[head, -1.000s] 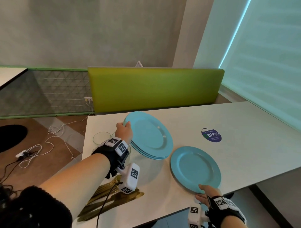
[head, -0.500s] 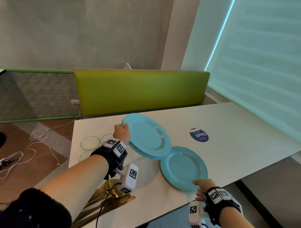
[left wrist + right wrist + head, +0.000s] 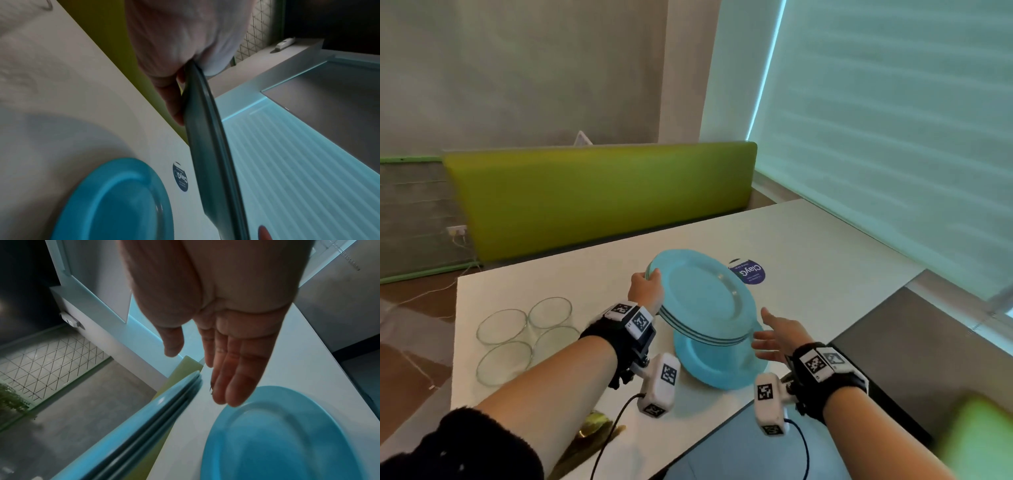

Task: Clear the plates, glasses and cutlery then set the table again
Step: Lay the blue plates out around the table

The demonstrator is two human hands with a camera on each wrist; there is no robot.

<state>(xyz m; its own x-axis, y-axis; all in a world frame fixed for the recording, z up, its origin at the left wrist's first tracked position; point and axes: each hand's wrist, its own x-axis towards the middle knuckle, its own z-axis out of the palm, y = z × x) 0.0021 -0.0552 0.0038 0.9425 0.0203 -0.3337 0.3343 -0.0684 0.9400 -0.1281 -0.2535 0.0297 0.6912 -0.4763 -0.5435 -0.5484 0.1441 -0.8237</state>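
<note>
We see a light blue stack of plates [image 3: 702, 294], its stacked rims showing darker bands, above a brighter blue single plate [image 3: 722, 363] on the white desk [image 3: 825, 246]. A dark blue round sticker [image 3: 750, 272] carries white lettering. The glasses [image 3: 524, 335] are clear, the cutlery [image 3: 589, 442] gold, the divider [image 3: 599, 195] lime green, and the wrist bands [image 3: 633, 318] black with black-and-white square markers.

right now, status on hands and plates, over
Left hand grips the plate stack, lifted and tilted. Right hand open, beside the stack. Single blue plate flat on the table beneath. Nothing blocking.
</note>
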